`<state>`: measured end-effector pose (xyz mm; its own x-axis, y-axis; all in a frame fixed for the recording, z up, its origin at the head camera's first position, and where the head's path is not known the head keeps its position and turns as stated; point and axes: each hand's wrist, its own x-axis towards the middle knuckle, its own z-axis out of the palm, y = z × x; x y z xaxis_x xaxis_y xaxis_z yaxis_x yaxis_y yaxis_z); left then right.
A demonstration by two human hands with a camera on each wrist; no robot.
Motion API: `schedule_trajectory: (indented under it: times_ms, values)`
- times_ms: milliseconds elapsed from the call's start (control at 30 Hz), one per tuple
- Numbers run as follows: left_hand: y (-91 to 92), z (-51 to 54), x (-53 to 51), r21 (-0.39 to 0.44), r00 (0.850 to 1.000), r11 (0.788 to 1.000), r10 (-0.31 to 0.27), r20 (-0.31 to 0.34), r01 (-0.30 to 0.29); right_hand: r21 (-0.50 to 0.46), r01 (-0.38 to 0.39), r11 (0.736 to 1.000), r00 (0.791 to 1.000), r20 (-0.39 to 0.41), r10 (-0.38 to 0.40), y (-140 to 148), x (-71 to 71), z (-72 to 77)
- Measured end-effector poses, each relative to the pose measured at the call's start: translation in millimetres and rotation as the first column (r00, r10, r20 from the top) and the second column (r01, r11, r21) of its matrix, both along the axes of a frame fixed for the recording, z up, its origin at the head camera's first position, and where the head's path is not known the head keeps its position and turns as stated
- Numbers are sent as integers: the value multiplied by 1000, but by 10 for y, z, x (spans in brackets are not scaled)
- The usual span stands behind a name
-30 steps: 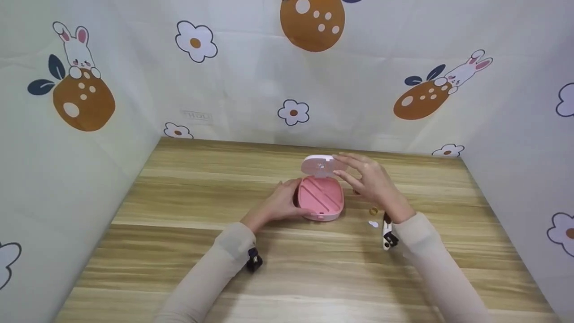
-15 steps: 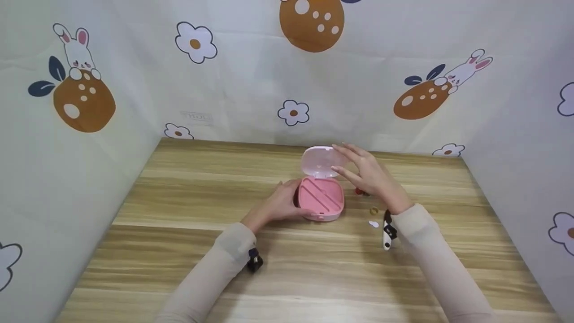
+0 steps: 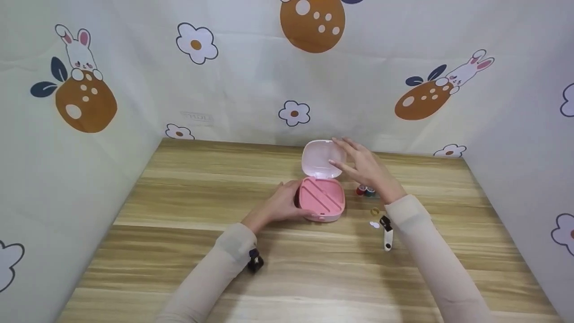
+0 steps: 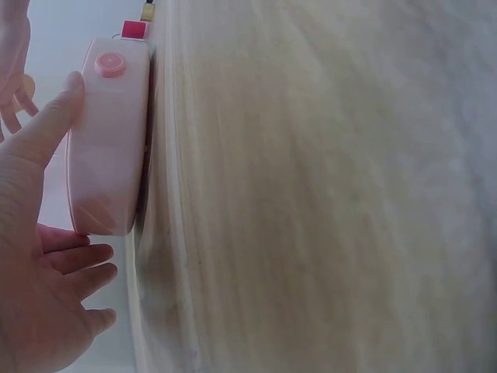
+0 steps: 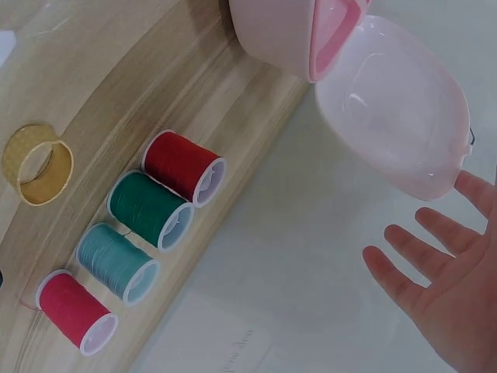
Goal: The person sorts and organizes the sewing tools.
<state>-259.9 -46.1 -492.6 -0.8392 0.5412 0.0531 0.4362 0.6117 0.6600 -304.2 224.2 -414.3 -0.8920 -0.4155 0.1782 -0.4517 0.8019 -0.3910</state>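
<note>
A pink box [image 3: 322, 197] with diagonal dividers sits on the wooden table, its hinged pale-pink lid [image 3: 316, 157] raised at the back. My left hand [image 3: 282, 202] holds the box at its left front, thumb along the front wall and fingers at the side. In the left wrist view the thumb lies near the round pink button [image 4: 110, 64]. My right hand [image 3: 365, 168] is at the lid's right edge. The right wrist view shows its fingers [image 5: 439, 233] straight and spread, one touching the lid's rim. Its thumb is hidden there.
Right of the box stand several thread spools: red [image 5: 182, 167], green [image 5: 149, 208], light blue [image 5: 116, 263] and pinkish red [image 5: 75, 311]. A gold ring-shaped band [image 5: 37, 163], a small white piece [image 3: 374, 224] and a slim white object [image 3: 388, 240] lie nearer. Patterned cloth [image 3: 242, 80] walls the table.
The lid has swung further up and back, from partly raised to about upright. My right hand has risen with it, away from the person, uncovering the spools. The left hand stays on the box.
</note>
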Motion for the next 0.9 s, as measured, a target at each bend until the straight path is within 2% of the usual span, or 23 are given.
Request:
schedule_trajectory:
  times_ms: [200,467,733,900]
  values:
    - [-1,4,1,17,1000,1000,-6,3,6,8,17,1000,1000,2,-17,-14,-112,-39]
    - [3,-3,6,11,1000,1000,-3,18,3,-48,12,999,1000,-1,-12,-28,-182,-113]
    - [-10,-31,1,35,1000,999,-1,12,0,-111,32,993,999,12,-31,-5,-123,-167]
    - [-11,-14,5,19,1000,1000,1,15,-1,-129,39,991,999,-32,-44,-4,-28,-209]
